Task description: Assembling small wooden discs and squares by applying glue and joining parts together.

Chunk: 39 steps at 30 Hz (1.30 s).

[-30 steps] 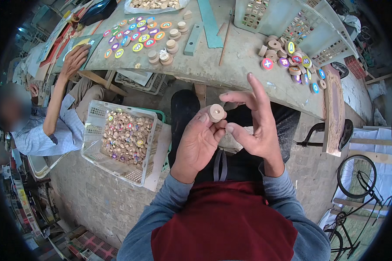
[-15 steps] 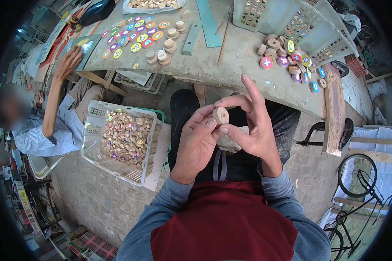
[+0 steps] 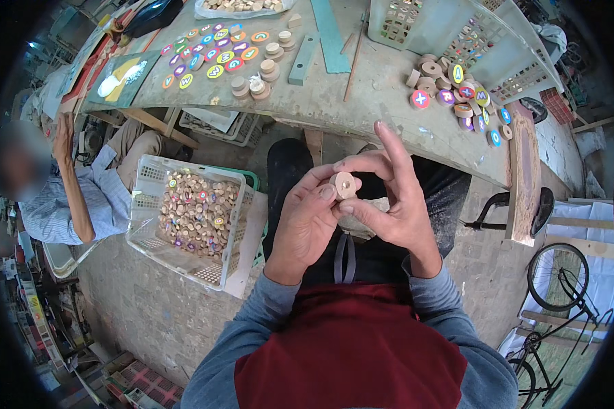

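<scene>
A small round wooden disc (image 3: pixel 345 183) with a hole in its middle is pinched between my two hands over my lap. The thumb and fingers of my left hand (image 3: pixel 304 221) close on its left side. My right hand (image 3: pixel 397 198) holds it from the right with thumb and index finger, while another finger points up. A pale block-like object (image 3: pixel 365 221), partly covered by my hands, lies on my lap. On the table in front are colourful lettered discs (image 3: pixel 220 57), short stacks of plain discs (image 3: pixel 269 69) and a mixed pile of discs (image 3: pixel 450 95).
A white plastic crate (image 3: pixel 218 278) full of wooden discs stands at my left. Ahead, the grey worktable (image 3: pixel 361 123) carries a green bar (image 3: pixel 303 60) and a tipped plastic basket (image 3: pixel 450 34). A co-worker (image 3: pixel 82 184) sits at far left; a bicycle (image 3: pixel 559 300) is at right.
The wooden disc has turned so its holed face shows more, and has shifted slightly left in my fingers. The co-worker's hand has drawn back from the table, uncovering a board with white and yellow patches.
</scene>
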Motion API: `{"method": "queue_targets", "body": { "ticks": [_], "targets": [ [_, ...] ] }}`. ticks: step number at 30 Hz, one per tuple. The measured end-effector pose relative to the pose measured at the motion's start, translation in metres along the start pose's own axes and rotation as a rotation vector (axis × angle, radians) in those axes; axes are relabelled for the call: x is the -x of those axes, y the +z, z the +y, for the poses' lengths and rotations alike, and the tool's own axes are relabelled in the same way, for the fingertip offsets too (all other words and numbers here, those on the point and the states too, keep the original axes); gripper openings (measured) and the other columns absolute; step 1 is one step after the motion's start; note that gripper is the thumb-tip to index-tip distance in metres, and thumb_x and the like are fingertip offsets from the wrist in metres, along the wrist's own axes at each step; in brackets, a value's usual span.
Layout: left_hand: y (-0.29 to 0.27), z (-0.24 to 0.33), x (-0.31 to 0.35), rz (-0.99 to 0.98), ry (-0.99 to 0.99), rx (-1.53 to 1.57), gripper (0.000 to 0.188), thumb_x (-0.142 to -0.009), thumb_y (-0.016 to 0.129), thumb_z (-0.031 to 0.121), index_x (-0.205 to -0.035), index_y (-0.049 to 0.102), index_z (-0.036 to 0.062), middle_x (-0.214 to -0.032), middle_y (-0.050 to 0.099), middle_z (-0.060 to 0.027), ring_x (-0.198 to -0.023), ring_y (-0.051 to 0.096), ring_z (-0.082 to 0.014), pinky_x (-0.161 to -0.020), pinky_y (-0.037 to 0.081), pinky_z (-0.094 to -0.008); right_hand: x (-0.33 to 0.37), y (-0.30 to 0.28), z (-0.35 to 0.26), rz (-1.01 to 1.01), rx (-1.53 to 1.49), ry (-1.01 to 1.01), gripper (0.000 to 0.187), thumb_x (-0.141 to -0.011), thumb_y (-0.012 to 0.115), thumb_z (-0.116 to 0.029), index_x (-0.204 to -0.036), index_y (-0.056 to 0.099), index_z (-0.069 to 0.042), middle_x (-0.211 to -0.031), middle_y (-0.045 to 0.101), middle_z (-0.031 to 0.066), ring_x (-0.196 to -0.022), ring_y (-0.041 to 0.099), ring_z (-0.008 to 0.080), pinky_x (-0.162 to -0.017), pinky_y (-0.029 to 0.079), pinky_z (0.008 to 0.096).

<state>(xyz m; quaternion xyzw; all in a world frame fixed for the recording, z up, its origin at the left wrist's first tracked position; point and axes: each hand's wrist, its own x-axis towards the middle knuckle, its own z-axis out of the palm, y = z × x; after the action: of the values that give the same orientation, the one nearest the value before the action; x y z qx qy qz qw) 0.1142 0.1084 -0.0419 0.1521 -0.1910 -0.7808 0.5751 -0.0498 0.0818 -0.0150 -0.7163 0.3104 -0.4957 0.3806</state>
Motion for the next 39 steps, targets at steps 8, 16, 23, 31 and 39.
{"method": "queue_targets", "body": {
  "ticks": [8, 16, 23, 31, 39],
  "targets": [
    [-0.006, -0.002, -0.002, -0.063, -0.057, 0.155, 0.036, -0.097, 0.058, 0.014, -0.129, 0.049, 0.0002, -0.119, 0.061, -0.0156, -0.106, 0.063, -0.0181, -0.09, 0.053, -0.0301, -0.002, -0.002, 0.0, 0.021, -0.034, -0.061, 0.096, -0.073, 0.074, -0.005, -0.152, 0.021, -0.001, -0.122, 0.062, 0.0203, -0.115, 0.06, 0.0297, -0.105, 0.04, 0.0435],
    [-0.007, -0.006, -0.003, -0.068, -0.105, 0.249, 0.04, -0.096, 0.06, 0.017, -0.131, 0.047, 0.0011, -0.119, 0.062, -0.0166, -0.105, 0.064, -0.0181, -0.093, 0.053, -0.0304, -0.001, -0.002, -0.002, -0.002, 0.011, -0.075, 0.096, -0.072, 0.074, -0.004, -0.152, 0.021, -0.002, -0.119, 0.063, 0.0193, -0.114, 0.061, 0.0291, -0.109, 0.035, 0.0437],
    [-0.008, -0.003, -0.003, -0.113, -0.082, 0.2, 0.048, -0.092, 0.064, 0.014, -0.134, 0.045, 0.0009, -0.12, 0.061, -0.016, -0.109, 0.062, -0.0192, -0.093, 0.052, -0.0317, 0.001, -0.002, -0.002, -0.029, 0.165, -0.142, 0.099, -0.075, 0.078, -0.007, -0.153, 0.018, -0.002, -0.114, 0.066, 0.0169, -0.111, 0.06, 0.0268, -0.104, 0.039, 0.0425],
    [-0.01, -0.002, -0.003, -0.138, -0.057, 0.183, 0.053, -0.09, 0.068, 0.016, -0.135, 0.044, 0.0006, -0.119, 0.059, -0.0143, -0.106, 0.061, -0.0194, -0.09, 0.052, -0.0315, 0.001, 0.001, -0.001, -0.033, 0.147, -0.178, 0.098, -0.075, 0.078, -0.007, -0.152, 0.019, -0.001, -0.111, 0.067, 0.0161, -0.106, 0.062, 0.0267, -0.102, 0.039, 0.0423],
    [-0.015, -0.004, -0.003, -0.131, -0.046, 0.145, 0.063, -0.085, 0.074, 0.018, -0.138, 0.042, -0.0002, -0.118, 0.058, -0.0132, -0.106, 0.06, -0.0215, -0.089, 0.053, -0.032, 0.002, 0.0, 0.0, -0.039, 0.142, -0.208, 0.096, -0.076, 0.078, -0.007, -0.151, 0.019, 0.0, -0.112, 0.067, 0.0158, -0.103, 0.063, 0.0257, -0.1, 0.039, 0.0411]
  ]
}}
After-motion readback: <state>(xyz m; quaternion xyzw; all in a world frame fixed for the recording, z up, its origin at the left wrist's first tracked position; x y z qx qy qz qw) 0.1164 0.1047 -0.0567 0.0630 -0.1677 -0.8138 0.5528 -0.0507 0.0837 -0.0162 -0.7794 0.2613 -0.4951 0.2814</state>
